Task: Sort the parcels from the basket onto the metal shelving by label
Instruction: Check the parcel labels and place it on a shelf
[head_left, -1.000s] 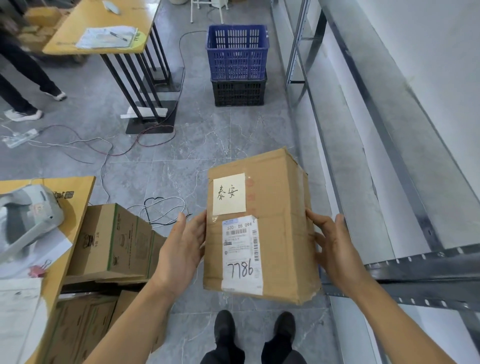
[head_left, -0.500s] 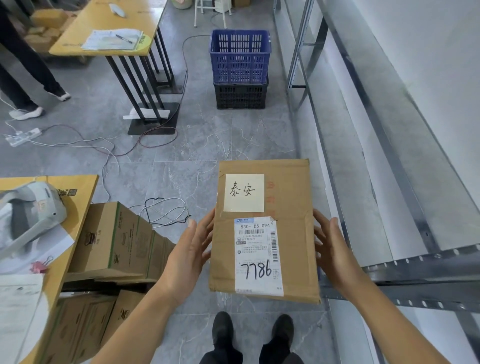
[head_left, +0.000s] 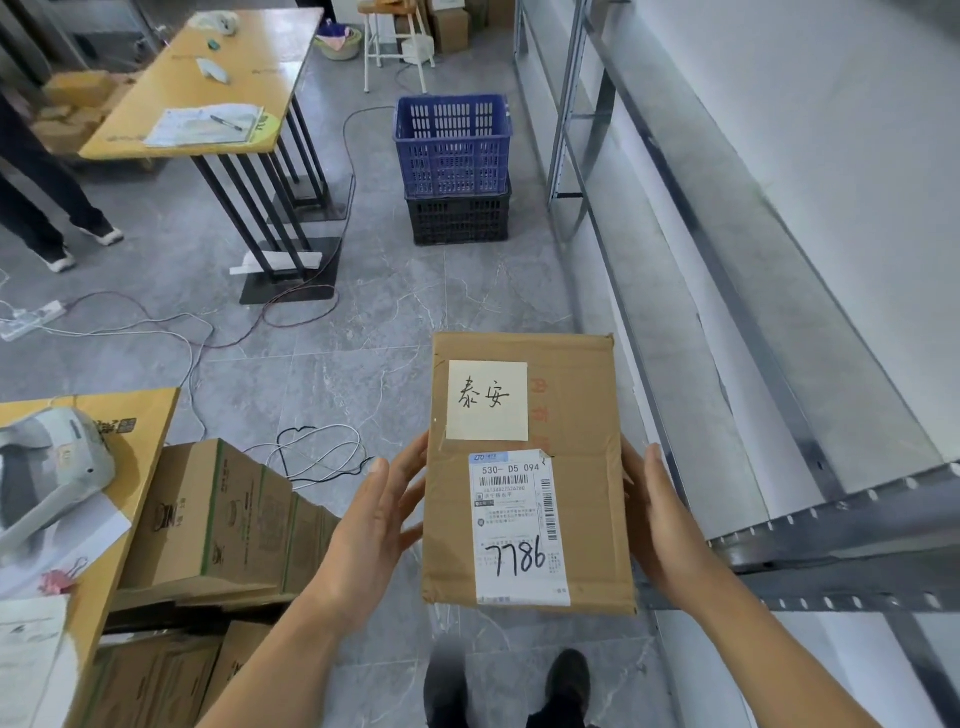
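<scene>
Parcel: brown cardboard box (head_left: 582, 467), held flat, label face up, above the grey tiled floor and the person's black shoes (head_left: 569, 680).
Parcel labels: pale square note (head_left: 487, 400) with handwritten characters near the far end; printed shipping label (head_left: 517, 525) below it, reading "530- D5 094", with "7786" in marker.
Left hand: left hand (head_left: 374, 525) pressed to the parcel's left edge, fingers spread and lightly curled along the side, thumb raised.
Right hand: right hand (head_left: 660, 519) flat against the parcel's right edge, fingers extended and close together, supporting it.
Grip: parcel clamped between both palms; neither hand closes around it.
Metal shelving: grey steel shelving (head_left: 810, 525) to the right, along the white wall; nearest shelf corner just beside the right hand.
Baskets: blue basket (head_left: 452, 145) stacked on a black crate (head_left: 460, 218), on the floor ahead, beside the shelving upright; contents cannot be told.
Cartons: printed cartons (head_left: 218, 514) stacked at lower left, under a yellow table (head_left: 140, 426).
Far table: second yellow table (head_left: 244, 67) with papers and a pen.
Floor: loose cables (head_left: 311, 452).
</scene>
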